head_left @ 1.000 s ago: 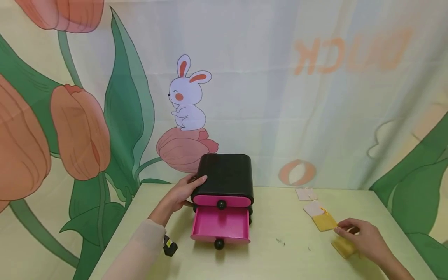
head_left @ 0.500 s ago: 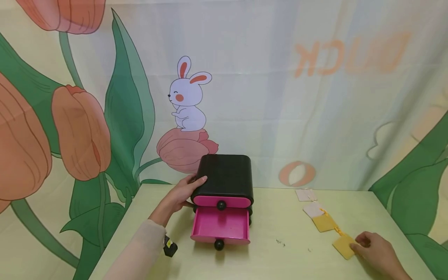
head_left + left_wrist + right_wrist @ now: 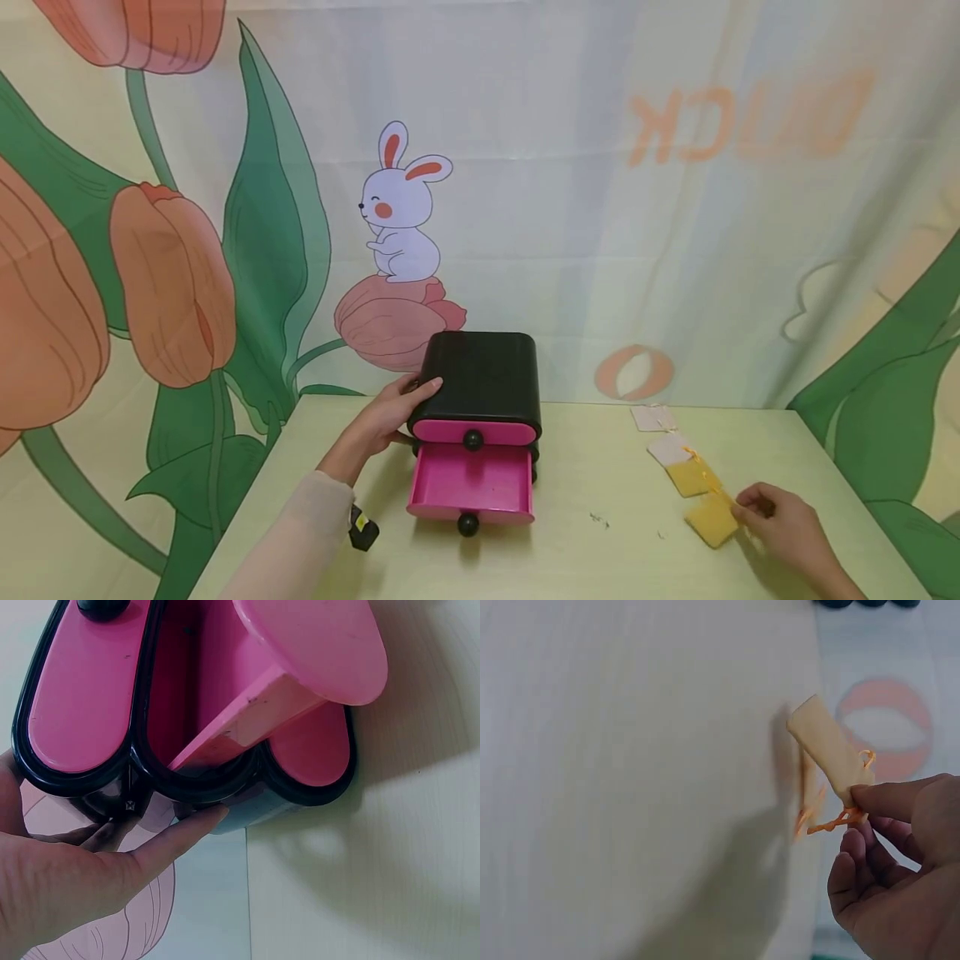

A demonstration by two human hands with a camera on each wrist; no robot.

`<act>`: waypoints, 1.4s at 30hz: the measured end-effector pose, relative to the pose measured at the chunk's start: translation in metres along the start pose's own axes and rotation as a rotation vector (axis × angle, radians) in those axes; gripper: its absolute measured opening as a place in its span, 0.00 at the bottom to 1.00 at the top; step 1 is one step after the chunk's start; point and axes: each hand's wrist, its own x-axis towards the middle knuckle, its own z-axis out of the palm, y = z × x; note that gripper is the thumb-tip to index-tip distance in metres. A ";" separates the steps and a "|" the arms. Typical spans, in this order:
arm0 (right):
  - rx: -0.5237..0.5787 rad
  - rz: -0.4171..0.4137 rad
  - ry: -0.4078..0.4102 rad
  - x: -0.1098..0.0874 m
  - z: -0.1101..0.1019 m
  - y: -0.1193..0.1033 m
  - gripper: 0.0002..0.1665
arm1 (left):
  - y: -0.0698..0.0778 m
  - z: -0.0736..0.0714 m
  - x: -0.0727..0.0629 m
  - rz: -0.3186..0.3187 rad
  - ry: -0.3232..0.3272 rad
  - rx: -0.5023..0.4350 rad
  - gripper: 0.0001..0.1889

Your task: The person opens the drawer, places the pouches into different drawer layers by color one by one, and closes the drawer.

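Note:
A small black drawer box [image 3: 480, 375] with pink drawers stands on the table. Its middle drawer [image 3: 472, 483] is pulled out, and I see nothing inside it. My left hand [image 3: 386, 417] holds the box's left side, the thumb over the top edge; the left wrist view shows one finger [image 3: 184, 836] lying along the side. Between thumb and fingers my right hand [image 3: 783, 525] pinches a small flat yellow pouch [image 3: 712, 521] by its corded end. In the right wrist view the pouch [image 3: 825, 742] is tilted, its orange cord [image 3: 836, 821] beside the thumb.
Another yellow pouch [image 3: 692, 479] and two pale ones, the nearer a white pouch [image 3: 670, 448], lie in a row beyond the right hand. A black object with a yellow label [image 3: 363, 529] sits near the left forearm. A printed curtain [image 3: 540, 208] hangs behind the table.
My right hand first drew back right and laid the yellow pouch flat, then moved slightly left and has its corded end pinched now. The left hand and drawer box stayed put.

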 end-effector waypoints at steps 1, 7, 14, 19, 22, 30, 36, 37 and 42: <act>0.013 -0.040 0.015 -0.001 0.001 -0.010 0.08 | 0.000 0.000 0.000 0.001 0.000 -0.001 0.50; 0.168 -0.247 0.061 -0.003 0.010 -0.083 0.06 | 0.001 -0.002 -0.002 0.005 0.000 -0.005 0.50; 0.334 -0.401 -0.008 0.008 0.029 -0.159 0.03 | 0.001 -0.007 -0.002 0.014 0.005 -0.009 0.50; 0.379 -0.478 -0.028 0.008 0.048 -0.200 0.04 | 0.001 -0.005 0.000 0.008 -0.003 -0.008 0.51; 0.386 -0.505 -0.027 0.008 0.060 -0.220 0.06 | 0.000 -0.003 0.001 0.003 -0.005 -0.007 0.51; 0.386 -0.593 -0.048 0.007 0.089 -0.254 0.08 | -0.003 0.000 0.001 0.001 -0.002 -0.001 0.52; 0.348 -0.647 -0.060 0.005 0.101 -0.266 0.07 | -0.002 0.001 0.000 -0.008 0.005 0.004 0.52; 0.338 -0.648 -0.063 0.004 0.102 -0.268 0.06 | -0.002 0.001 0.000 -0.008 0.005 0.004 0.52; 0.292 -0.643 -0.085 0.001 0.104 -0.273 0.06 | -0.001 0.002 0.000 -0.010 0.011 0.007 0.51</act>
